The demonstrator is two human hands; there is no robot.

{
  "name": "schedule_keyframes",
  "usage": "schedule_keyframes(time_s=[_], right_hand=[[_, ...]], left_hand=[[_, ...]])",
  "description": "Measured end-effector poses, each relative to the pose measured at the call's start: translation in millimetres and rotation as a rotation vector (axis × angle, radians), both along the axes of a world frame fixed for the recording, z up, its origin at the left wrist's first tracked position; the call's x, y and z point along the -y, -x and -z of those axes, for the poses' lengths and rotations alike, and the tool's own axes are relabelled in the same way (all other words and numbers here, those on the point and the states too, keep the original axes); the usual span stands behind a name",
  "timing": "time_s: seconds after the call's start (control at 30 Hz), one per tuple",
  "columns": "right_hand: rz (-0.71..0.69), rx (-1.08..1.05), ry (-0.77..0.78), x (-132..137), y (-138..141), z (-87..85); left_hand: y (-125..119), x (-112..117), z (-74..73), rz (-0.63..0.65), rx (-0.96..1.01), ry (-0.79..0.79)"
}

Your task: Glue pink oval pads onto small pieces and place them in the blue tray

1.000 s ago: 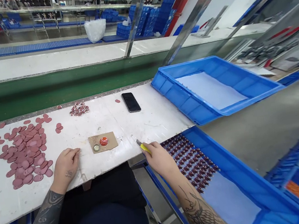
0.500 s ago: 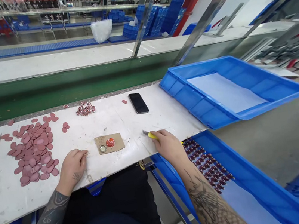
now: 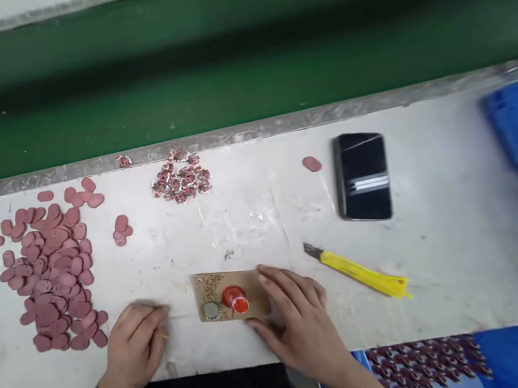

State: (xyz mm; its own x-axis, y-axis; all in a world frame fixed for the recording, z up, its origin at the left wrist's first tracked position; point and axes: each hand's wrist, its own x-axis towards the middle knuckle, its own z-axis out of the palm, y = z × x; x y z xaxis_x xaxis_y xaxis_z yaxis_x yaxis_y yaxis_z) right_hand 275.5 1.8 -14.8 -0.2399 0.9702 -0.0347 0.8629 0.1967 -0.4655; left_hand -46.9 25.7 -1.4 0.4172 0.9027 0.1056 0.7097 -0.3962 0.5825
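From the middle of the white surface [image 3: 265, 232], I see the pile of pink discs [image 3: 51, 279] at 9 o'clock and the yellow utility knife [image 3: 360, 273] at 4 o'clock. The thin cardboard piece [image 3: 216, 298] lies at 6 o'clock with a red cap [image 3: 235, 299] on it; it seems light, so I would take its bare edge. My right hand [image 3: 303, 331] has open fingers [image 3: 284, 288] resting on it without a grasp, and my left hand [image 3: 136, 351] lies loosely curled just beside it.
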Motion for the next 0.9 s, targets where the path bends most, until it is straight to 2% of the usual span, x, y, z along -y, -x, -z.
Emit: schedule_keyframes(time_s=[0.2, 0.4, 0.6, 0.8, 0.9], right_hand=[[-0.051, -0.014, 0.019, -18, 26, -7.9], [-0.094, 0.003, -0.03, -27, 45, 2.4], [-0.074, -0.004, -0.121, -21, 53, 6.2], [0.007, -0.2, -0.303, -17, 49, 13.8], [0.1, -0.379, -0.29, -21, 47, 19.8]], left_hand=[[1, -4, -12.4, -0.046, 0.053, 0.03], [4, 6, -9.1, -0.194, 0.176, -0.002], [4, 14, -0.2, -0.256, 0.312, -0.11], [4, 14, 10.4, -0.372, 0.279, -0.124], [3, 13, 13.9, -0.363, 0.253, -0.131]])
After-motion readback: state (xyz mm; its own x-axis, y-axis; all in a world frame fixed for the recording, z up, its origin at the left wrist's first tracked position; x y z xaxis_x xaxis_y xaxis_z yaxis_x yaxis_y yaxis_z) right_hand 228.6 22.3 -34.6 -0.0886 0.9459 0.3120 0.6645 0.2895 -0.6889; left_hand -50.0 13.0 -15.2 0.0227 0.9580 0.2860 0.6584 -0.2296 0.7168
